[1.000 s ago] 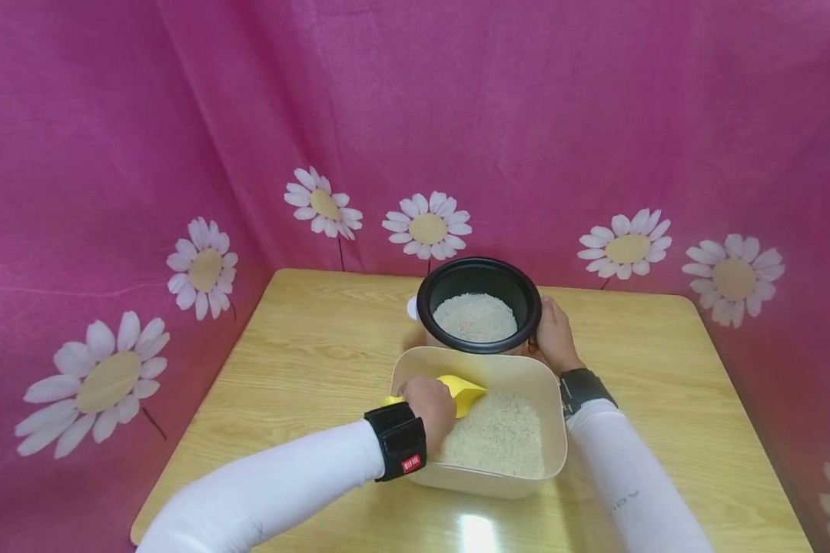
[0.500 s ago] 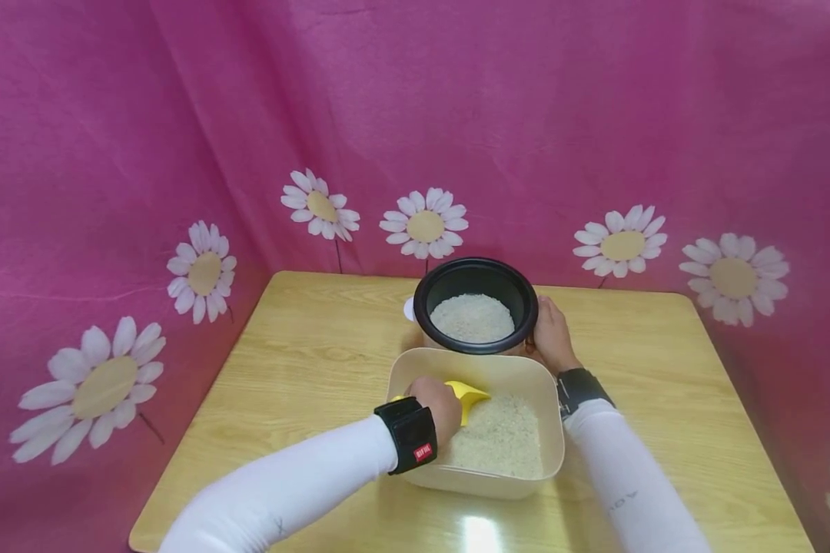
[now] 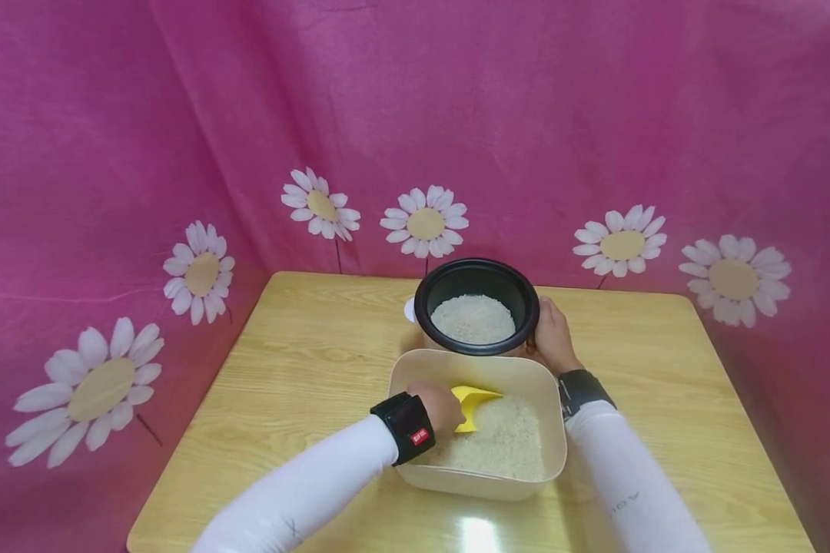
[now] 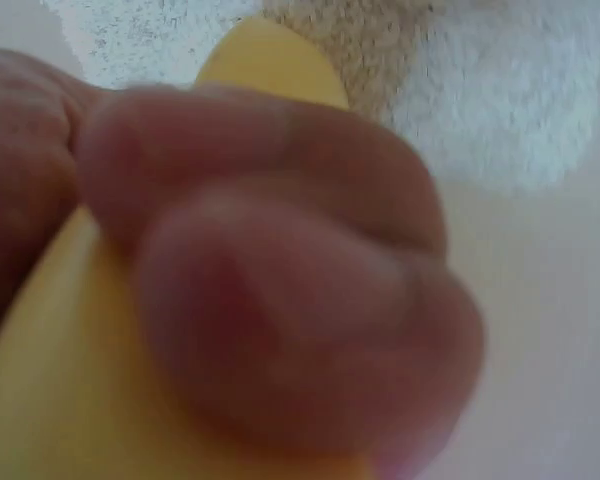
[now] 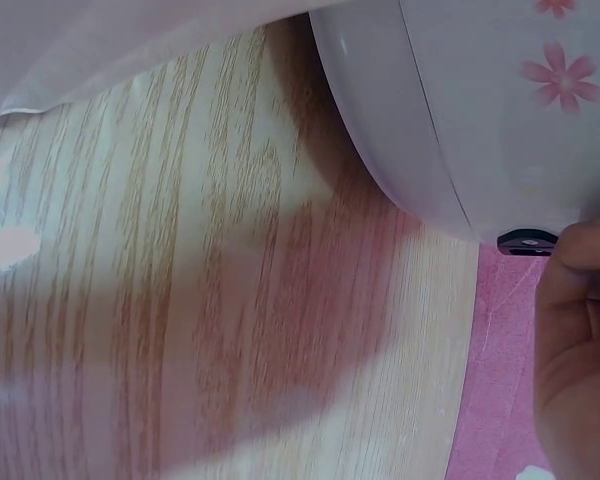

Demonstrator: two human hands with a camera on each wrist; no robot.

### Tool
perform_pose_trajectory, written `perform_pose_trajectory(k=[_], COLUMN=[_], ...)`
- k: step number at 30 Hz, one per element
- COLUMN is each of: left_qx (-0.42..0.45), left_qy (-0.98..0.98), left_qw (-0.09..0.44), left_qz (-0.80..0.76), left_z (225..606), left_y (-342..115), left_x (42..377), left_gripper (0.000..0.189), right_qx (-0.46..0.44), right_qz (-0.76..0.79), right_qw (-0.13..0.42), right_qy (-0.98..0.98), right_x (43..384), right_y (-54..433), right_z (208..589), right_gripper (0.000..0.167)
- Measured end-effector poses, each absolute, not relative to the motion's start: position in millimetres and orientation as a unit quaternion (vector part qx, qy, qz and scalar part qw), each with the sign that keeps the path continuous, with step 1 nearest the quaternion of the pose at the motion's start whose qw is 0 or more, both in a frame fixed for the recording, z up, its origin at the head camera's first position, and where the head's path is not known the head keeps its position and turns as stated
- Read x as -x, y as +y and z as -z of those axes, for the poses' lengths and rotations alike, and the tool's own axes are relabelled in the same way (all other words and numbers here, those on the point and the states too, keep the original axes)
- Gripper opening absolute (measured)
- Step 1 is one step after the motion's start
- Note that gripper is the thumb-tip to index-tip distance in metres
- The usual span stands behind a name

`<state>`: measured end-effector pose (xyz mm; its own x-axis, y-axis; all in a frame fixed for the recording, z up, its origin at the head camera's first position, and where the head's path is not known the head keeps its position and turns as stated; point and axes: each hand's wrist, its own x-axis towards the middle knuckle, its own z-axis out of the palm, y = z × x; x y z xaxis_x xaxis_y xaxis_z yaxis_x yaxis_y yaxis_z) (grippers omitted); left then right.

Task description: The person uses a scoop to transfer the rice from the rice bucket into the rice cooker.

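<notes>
Presently, a yellow plastic-looking scoop sits inside a cream, round-cornered tub of rice

The person's left hand is within the left part of the tub, its fingers curled round the scoop's handle. The scoop's mouth points to the right, at the pale, loose rice lying in the tub; how deep its edge goes cannot be told.

Directly behind the tub stands a white rounded cooker body with pink flower prints, bearing a round black pot with a broad rim. A whitish mound of rice covers the pot's bottom.

The right hand, behind and right of the tub, lies against the cooker's side near a small black fitting. Its fingers look bent, but their tips are hidden, so whether they grip cannot be told.

Under the tub spreads a light wood-grain table; behind it hangs magenta cloth with white daisies.
</notes>
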<state>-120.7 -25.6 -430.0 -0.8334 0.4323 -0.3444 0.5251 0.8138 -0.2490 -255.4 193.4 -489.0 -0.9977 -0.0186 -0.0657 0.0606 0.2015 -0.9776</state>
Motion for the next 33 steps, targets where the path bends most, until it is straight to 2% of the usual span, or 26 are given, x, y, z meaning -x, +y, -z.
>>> perform_pose_trajectory(k=[5,10,17,25,28,33], left_qx=[-0.252,-0.236,-0.122,-0.131,-0.15,-0.239], left_qy=[0.943,0.936,0.94,0.937,0.942,0.942], left_qw=[0.2,0.261,0.317,0.32,0.298,0.229], left_qz=[0.081,0.026,-0.046,-0.04,-0.027,0.053], left_z=[436,434,434,437,439,444], left_y=[-30,-31,-33,-37,-37,-36], left_x=[128,134,137,140,142,144], left_gripper=[0.043,0.043,0.053,0.053,0.052,0.053], right_qx=[-0.017,-0.028,-0.028,-0.02,-0.019,-0.022], right_qz=[0.635,0.642,0.644,0.635,0.63,0.625], right_qw=[0.037,0.029,0.034,0.053,0.052,0.053], right_qy=[0.771,0.766,0.764,0.77,0.775,0.779], right_x=[254,267,274,258,253,251], right_y=[191,198,202,196,194,194], right_z=[486,507,520,492,483,481], right_gripper=[0.039,0.041,0.045,0.041,0.04,0.039])
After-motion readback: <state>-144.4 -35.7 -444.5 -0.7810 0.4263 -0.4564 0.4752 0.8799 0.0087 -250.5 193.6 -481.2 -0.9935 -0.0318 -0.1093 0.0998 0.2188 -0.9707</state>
